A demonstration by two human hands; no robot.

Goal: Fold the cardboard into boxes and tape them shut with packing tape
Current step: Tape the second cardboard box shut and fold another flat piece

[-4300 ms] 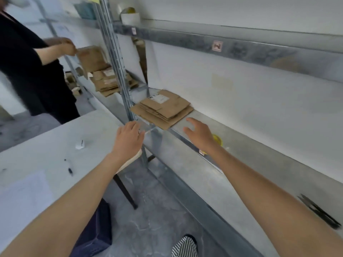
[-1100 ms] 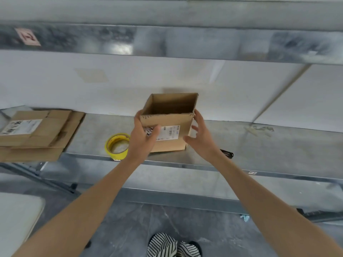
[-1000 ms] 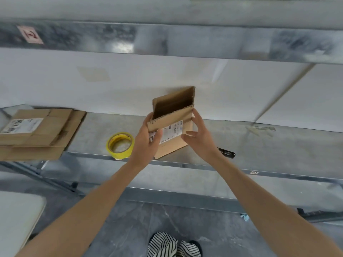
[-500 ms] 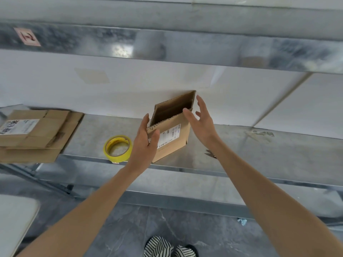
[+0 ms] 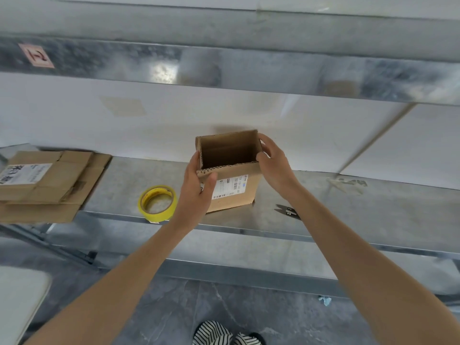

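A small brown cardboard box (image 5: 236, 188) with a white barcode label stands on the metal shelf (image 5: 348, 220), squared up with its top open. My left hand (image 5: 196, 190) grips its near left corner, thumb on the front face. My right hand (image 5: 275, 165) holds the right wall, fingers curled round the far right corner. A yellow roll of packing tape (image 5: 157, 203) lies on the shelf just left of the box. A stack of flattened cardboard (image 5: 47, 185) sits at the shelf's left end.
Small black snips (image 5: 286, 211) lie on the shelf right of the box. An upper metal shelf beam (image 5: 224, 68) runs overhead. A white wall panel stands behind. A white table corner (image 5: 17, 302) is at lower left, and striped shoes (image 5: 216, 334) on the grey floor.
The box was skewed into a narrow diamond half a second ago; now it is pushed square and upright. My right hand moved from the top rear edge to the right wall.
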